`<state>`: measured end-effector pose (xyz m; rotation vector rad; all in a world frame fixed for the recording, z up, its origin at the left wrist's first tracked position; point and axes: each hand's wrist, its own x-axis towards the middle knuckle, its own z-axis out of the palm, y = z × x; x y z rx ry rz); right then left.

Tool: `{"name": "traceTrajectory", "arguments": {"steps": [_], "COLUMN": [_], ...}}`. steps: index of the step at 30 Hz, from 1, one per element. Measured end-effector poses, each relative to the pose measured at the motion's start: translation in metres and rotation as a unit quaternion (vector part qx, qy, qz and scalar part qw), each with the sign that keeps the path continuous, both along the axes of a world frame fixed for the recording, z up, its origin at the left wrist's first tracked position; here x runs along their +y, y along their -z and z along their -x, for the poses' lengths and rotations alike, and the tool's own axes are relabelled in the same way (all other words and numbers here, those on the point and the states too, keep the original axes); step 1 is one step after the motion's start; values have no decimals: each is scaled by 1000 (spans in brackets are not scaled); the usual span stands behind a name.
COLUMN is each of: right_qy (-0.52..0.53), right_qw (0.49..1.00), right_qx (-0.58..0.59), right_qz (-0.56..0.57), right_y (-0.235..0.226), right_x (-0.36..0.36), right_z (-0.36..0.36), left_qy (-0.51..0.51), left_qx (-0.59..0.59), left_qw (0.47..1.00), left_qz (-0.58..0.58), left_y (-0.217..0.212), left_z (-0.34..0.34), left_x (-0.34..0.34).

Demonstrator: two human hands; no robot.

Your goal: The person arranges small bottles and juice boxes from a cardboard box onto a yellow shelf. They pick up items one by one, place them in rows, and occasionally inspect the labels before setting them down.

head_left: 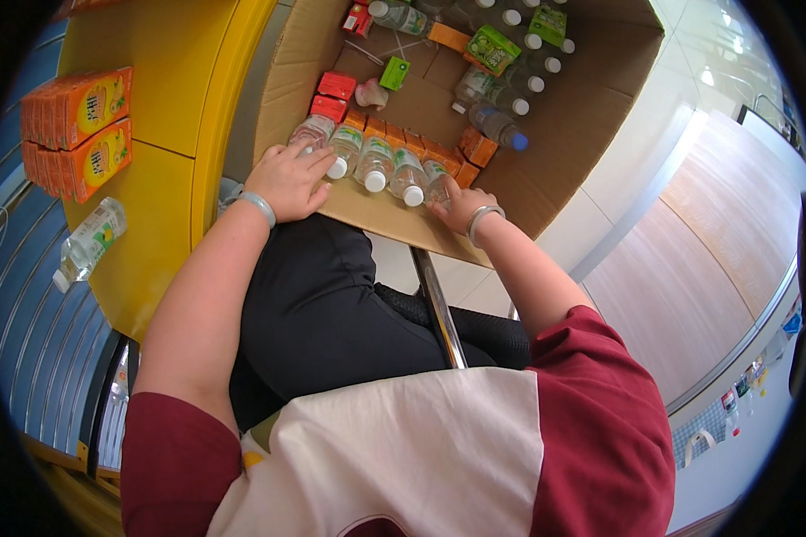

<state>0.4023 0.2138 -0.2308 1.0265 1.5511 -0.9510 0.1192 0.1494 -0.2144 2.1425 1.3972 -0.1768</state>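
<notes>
A row of clear plastic bottles (376, 165) with white caps lies along the near side of a cardboard box (546, 170), caps toward me. At the row's left end, my left hand (288, 182) is closed over the cap end of a bottle (313, 132), its fingers slightly apart and its cap hidden. My right hand (462, 209) grips the bottle (437, 184) at the right end with thumb and fingertips, partly covering it. Behind the row stand small orange drink cartons (412, 143), with red cartons (337, 86) at their left.
More bottles (519, 85) crowd the box's far right, among green cartons (493, 49). A small green carton (394, 73) lies on the box bottom. On the yellow surface (152, 98) at left, orange cartons (81, 130) are stacked near a lying bottle (91, 243). A metal bar (439, 309) runs below the box.
</notes>
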Motion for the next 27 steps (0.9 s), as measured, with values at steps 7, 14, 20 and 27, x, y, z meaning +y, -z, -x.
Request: {"name": "traceTrajectory", "arguments": {"steps": [7, 14, 20, 27], "right_qy": [55, 75, 104, 209], "right_qw": [998, 997, 989, 973], "right_qx": [-19, -16, 15, -19], "right_qz": [-6, -26, -107, -94], "right_y": [3, 19, 82, 158], "right_x": [3, 20, 24, 50], "right_z": [3, 6, -7, -19], "left_qy": [-12, -8, -13, -11], "left_qx": [-16, 6, -12, 22], "left_qw": [999, 1000, 999, 999], "left_qz": [-48, 18, -40, 29], "left_y": [2, -2, 1, -4], "left_z": [0, -1, -2, -4], "left_x": [-1, 2, 1, 3]}}
